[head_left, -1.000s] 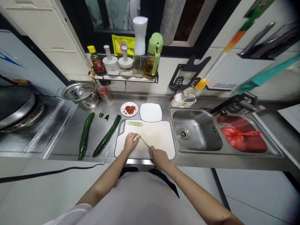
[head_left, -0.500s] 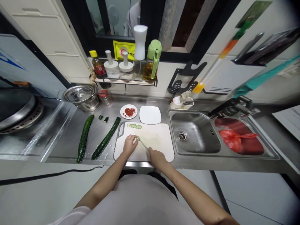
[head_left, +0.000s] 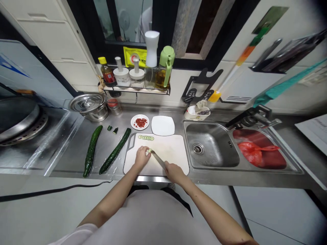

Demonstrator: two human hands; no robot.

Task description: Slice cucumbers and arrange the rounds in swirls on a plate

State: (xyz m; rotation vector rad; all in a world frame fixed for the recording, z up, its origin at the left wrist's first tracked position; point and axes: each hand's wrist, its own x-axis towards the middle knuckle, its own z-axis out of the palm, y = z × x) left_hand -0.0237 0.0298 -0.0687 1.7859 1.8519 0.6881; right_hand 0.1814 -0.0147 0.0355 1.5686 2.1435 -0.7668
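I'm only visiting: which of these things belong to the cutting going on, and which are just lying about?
Part of the cutting:
knife, in the right hand
cucumber piece, held by the left hand
cutting board
row of cucumber slices
probably two long cucumbers

Apparently just lying about:
lidded pot
red bag
red-lidded jar

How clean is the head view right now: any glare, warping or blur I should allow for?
Head view: bright reflections on the steel counter and in the sink basin; head view: wide-angle stretch toward the edges, with the top right corner falling dark; head view: knife and left hand readable, but the cucumber piece too small for fine detail.
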